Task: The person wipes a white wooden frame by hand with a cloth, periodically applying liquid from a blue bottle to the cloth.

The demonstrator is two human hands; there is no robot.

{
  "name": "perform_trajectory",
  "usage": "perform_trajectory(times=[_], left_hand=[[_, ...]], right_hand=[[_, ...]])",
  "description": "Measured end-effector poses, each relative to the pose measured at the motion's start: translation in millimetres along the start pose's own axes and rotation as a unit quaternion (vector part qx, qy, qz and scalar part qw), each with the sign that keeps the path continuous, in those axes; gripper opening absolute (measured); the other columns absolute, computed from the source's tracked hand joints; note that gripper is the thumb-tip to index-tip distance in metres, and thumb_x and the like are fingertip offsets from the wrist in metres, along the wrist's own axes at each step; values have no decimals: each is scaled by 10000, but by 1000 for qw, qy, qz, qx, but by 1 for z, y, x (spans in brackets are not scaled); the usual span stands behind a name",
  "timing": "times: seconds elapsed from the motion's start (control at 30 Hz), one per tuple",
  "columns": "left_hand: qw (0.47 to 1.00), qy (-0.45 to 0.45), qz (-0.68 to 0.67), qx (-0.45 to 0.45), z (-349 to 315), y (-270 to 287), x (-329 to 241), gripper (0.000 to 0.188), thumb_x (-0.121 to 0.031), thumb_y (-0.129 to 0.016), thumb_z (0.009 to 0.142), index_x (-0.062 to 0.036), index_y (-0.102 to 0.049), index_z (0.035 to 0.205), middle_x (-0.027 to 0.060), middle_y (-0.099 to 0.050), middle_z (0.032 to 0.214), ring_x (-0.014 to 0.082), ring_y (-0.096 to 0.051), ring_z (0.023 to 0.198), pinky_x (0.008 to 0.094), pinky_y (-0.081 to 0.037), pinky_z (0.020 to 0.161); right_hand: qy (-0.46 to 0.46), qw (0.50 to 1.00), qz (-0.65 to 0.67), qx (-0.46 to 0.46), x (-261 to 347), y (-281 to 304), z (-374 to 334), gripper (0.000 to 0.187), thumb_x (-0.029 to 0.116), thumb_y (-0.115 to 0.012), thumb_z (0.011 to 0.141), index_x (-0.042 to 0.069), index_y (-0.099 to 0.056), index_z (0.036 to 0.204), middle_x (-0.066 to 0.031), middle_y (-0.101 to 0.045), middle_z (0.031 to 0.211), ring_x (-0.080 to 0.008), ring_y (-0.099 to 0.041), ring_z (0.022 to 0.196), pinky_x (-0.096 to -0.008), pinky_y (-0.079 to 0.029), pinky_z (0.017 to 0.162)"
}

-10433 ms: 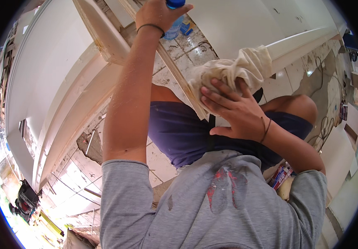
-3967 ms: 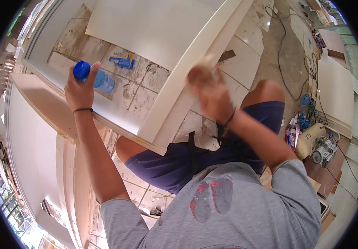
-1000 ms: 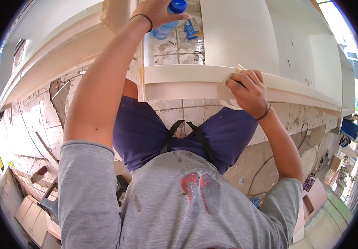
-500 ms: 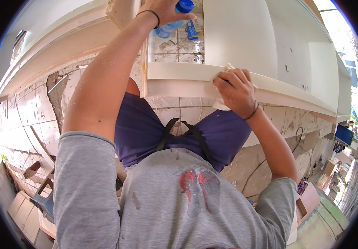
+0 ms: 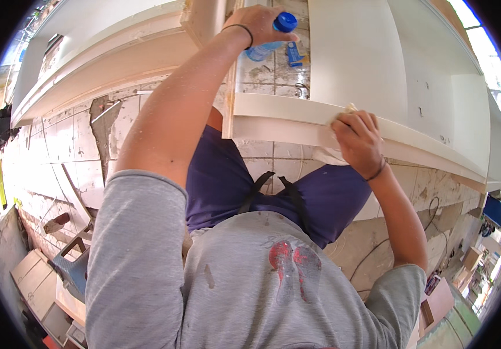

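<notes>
At the top of the view my left hand [image 5: 256,26] is closed around a clear plastic bottle [image 5: 260,52] with a blue cap [image 5: 286,22]. The bottle is tilted over the gap inside a white cabinet frame. My right hand [image 5: 358,142] is closed on a pale crumpled cloth [image 5: 351,108], mostly covered by the fingers. It presses against the white front rail [image 5: 285,109] of the frame. Below the rail, beside my right knee, a whitish piece [image 5: 329,156] shows; whether it belongs to the same cloth I cannot tell.
A small blue and yellow packet [image 5: 294,55] lies on the dirty tiles within the frame. White panels [image 5: 355,52] extend to the right. At left stands another wooden cabinet part [image 5: 116,64]. A cable [image 5: 372,250] runs along the floor at right; a grey stool [image 5: 71,264] is at lower left.
The whole scene has shifted rightward and slightly down in the view. Both hands keep their holds, with almost no movement relative to the frame.
</notes>
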State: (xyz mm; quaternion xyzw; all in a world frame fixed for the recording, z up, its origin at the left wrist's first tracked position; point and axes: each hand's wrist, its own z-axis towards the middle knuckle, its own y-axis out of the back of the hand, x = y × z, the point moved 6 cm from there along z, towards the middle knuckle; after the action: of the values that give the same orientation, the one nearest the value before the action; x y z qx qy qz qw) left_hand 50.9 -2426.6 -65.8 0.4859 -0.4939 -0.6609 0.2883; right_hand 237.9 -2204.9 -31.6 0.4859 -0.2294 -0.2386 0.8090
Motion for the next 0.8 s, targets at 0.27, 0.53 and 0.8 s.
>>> perform_trajectory(times=[0.27, 0.53, 0.8], left_hand=[[999, -4, 31, 16, 3, -10, 7, 722, -755, -638, 713, -208, -618, 1183, 117, -707, 1017, 309, -680, 962, 437, -537, 829], [1000, -6, 29, 8, 8, -7, 5, 704, -706, -673, 723, -153, -614, 1154, 123, -714, 956, 324, -684, 905, 428, -536, 796], [1000, -10, -11, -2, 4, -7, 15, 625, -671, -684, 734, -168, -631, 1102, 129, -709, 918, 349, -669, 883, 442, -523, 776]], right_hand=[[-36, 999, 37, -16, 9, -8, 8, 218, 71, -681, 669, 140, -652, 874, 28, -607, 919, -187, -580, 914, -350, -435, 833], [-70, 997, 10, -4, 1, -12, -2, 227, 94, -703, 679, 147, -649, 892, 34, -601, 949, -180, -568, 927, -365, -425, 854], [-220, 969, -46, -98, -64, 29, -65, 135, 98, -652, 817, 57, -672, 944, -70, -658, 1093, -270, -595, 1030, -413, -418, 909]])
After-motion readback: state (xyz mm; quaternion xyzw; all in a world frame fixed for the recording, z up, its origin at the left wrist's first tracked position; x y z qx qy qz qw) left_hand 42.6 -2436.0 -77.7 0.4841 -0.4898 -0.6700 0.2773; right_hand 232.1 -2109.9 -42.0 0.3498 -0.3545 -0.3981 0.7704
